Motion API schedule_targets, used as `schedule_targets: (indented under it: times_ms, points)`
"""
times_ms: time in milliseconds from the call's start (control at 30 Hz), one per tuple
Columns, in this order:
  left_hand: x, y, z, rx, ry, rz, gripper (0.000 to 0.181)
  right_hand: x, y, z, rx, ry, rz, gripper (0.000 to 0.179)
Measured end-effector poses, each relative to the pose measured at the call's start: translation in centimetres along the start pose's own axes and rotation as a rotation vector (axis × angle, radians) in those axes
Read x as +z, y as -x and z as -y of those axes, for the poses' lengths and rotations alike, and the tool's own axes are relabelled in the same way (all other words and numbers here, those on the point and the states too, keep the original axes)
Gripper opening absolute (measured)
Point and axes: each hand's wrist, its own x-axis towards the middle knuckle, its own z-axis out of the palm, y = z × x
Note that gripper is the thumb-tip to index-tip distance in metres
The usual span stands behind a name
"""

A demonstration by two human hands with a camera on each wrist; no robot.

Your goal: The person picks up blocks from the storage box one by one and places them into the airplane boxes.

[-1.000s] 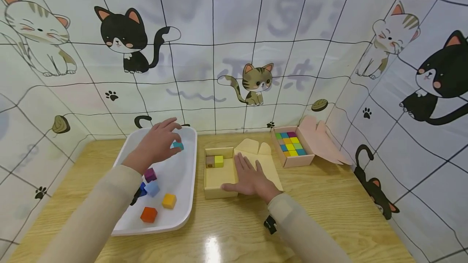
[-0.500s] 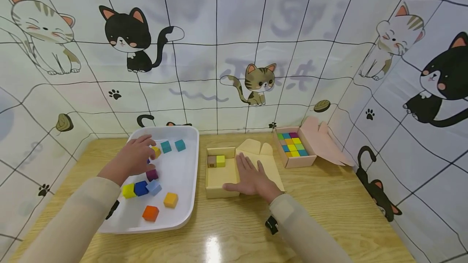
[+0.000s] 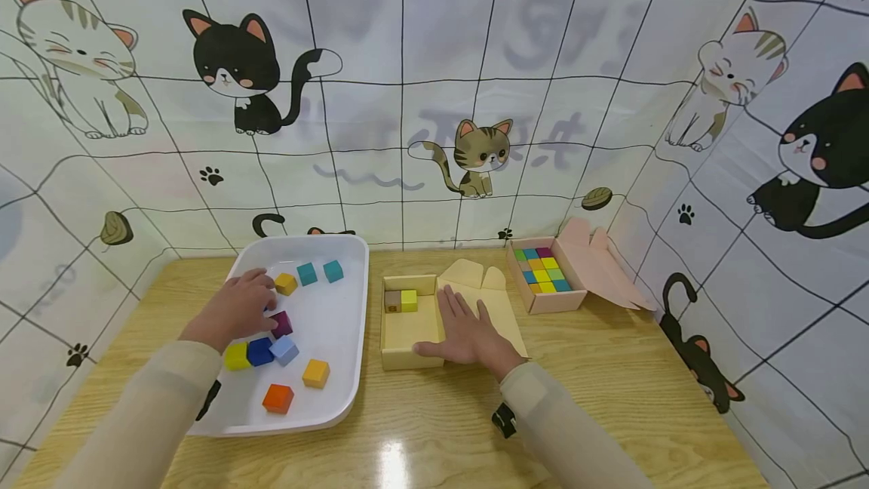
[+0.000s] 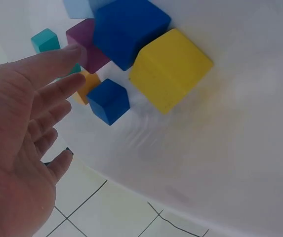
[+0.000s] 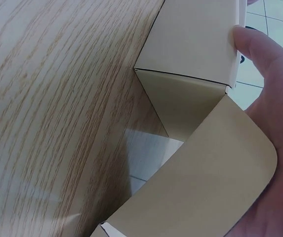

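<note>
Blue, a cube lies in the tray toward the left edge of the bench — just beneath the slack, empty fingers of the left hand — the right hand outspread farther off.

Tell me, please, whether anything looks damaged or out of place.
Nothing looks damaged. The loose cubes in the white tray lie at odd angles, unlike the neat rows in the pink box. The brown cube in the cream box shows a dark mark; its yellow neighbour doesn't.
</note>
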Motion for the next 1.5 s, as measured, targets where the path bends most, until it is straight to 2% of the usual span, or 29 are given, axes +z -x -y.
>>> schedule_targets:
  times_ms: [233,500,867,967,1167,1300,1500]
  points:
    - [0.8,0.0,0.4,-0.010,0.033,-0.003,0.017,-0.1,0.1,0.1,-0.002,-0.006,-0.001,0.108]
    - [1.2,0.0,0.2,-0.020,0.047,0.006,0.020,0.2,-0.1,0.0,0.000,-0.002,0.000,0.109]
    - [1.2,0.1,-0.3,-0.009,0.030,0.007,0.020,0.5,-0.1,-0.1,0.002,-0.004,0.003,0.109]
    - [1.0,0.1,-0.3,-0.013,0.030,-0.016,0.021,0.4,-0.1,-0.1,0.002,-0.009,0.006,0.108]
    - [0.0,-0.2,-0.1,-0.012,0.039,-0.079,0.026,0.2,0.0,0.0,0.003,-0.008,0.004,0.109]
    - [-1.1,-0.6,-0.3,0.016,0.050,-0.100,0.027,0.0,0.0,-0.1,-0.002,0.001,0.004,0.109]
    - [-3.1,-1.2,-1.9,0.066,0.077,-0.123,0.023,-0.2,0.0,-0.2,-0.015,-0.010,0.027,0.105]
